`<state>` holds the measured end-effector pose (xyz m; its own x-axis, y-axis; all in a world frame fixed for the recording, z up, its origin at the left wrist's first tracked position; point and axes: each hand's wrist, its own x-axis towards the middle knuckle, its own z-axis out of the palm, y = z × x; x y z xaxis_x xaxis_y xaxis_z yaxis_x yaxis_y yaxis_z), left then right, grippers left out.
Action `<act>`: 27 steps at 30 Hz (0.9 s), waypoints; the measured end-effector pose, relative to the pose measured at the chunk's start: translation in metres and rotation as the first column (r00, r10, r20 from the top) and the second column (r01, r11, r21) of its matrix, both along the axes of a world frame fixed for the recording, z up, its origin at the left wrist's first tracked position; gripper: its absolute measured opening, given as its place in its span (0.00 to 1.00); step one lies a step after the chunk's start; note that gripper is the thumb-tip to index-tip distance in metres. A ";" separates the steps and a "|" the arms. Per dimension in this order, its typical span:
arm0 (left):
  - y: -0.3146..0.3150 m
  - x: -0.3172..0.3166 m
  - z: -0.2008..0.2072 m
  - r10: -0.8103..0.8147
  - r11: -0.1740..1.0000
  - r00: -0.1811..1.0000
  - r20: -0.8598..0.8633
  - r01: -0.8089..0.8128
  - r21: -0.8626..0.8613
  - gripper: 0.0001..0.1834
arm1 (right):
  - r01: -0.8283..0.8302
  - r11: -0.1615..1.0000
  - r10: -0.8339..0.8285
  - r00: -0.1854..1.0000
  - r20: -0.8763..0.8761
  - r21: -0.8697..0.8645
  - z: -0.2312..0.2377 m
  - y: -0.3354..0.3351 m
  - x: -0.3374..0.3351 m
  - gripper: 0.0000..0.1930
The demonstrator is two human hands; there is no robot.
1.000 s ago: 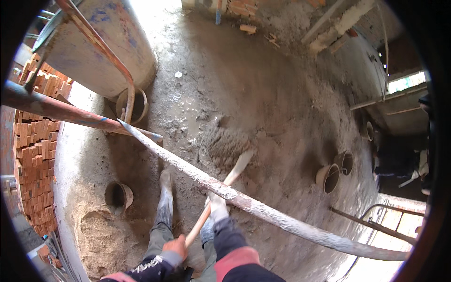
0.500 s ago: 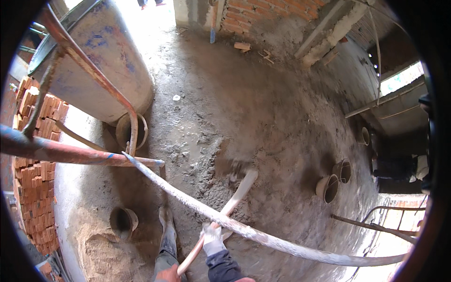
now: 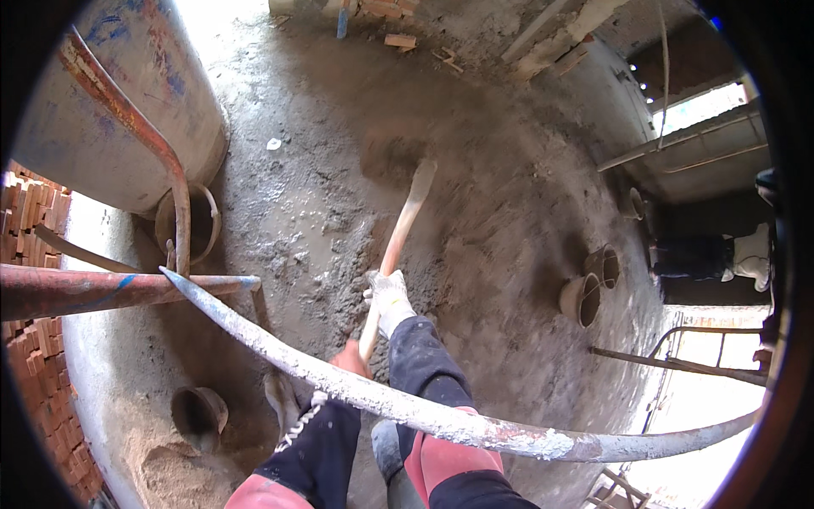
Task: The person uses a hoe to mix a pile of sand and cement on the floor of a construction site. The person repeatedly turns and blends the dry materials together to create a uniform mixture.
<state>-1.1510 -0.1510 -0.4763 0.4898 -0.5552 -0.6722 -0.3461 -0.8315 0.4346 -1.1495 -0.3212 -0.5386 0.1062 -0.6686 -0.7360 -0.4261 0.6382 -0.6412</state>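
Observation:
My right hand [image 3: 387, 297], in a pale work glove, is closed around the wooden handle of a hoe [image 3: 404, 226]. Lower on the same handle, near its end, my left hand [image 3: 349, 358] is wrapped around it. The handle runs up and away from me, and its head rests at a dark flat patch on the wet grey mortar [image 3: 318, 246]. The blade is hard to make out there. A whitish, crusted curved pole [image 3: 356, 390] crosses in front of my forearms and hides part of the left sleeve.
A big drum [image 3: 127, 110] stands at the upper left, with a bucket [image 3: 199, 225] below it. Another bucket [image 3: 199, 414] lies by the sand [image 3: 170, 475]. Two buckets [image 3: 579, 299] are at right. A red pole [image 3: 102, 291] juts in from the left, beside stacked bricks [image 3: 42, 390].
The hoe head has moved forward across the mortar, away from me. Both arms have reached further out and show more of their sleeves. The whole view has shifted.

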 end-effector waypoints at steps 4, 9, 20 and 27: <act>0.131 -0.062 0.045 -0.043 0.976 0.992 -0.120 0.068 0.209 0.16 | 0.095 0.994 -0.105 0.978 0.183 0.060 -0.025 0.080 -0.051 0.11; 0.266 -0.104 0.159 -0.009 0.933 0.965 -0.260 0.102 0.344 0.26 | -0.061 0.988 0.051 0.996 0.072 0.140 0.002 0.251 -0.145 0.09; 0.296 -0.068 0.219 -0.064 0.939 0.982 -0.176 0.119 0.322 0.24 | 0.279 0.900 -0.344 0.926 0.153 0.336 0.084 0.271 -0.101 0.16; 0.132 0.060 0.066 -0.018 0.994 0.987 0.162 0.035 -0.103 0.14 | 0.035 0.999 -0.023 0.870 0.492 -0.016 0.008 0.115 0.044 0.15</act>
<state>-1.0906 -0.0195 -0.4105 0.5705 -0.6331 -0.5232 -0.4396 -0.7735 0.4566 -1.1055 -0.2062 -0.5310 0.4307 -0.6938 -0.5772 -0.0328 0.6271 -0.7782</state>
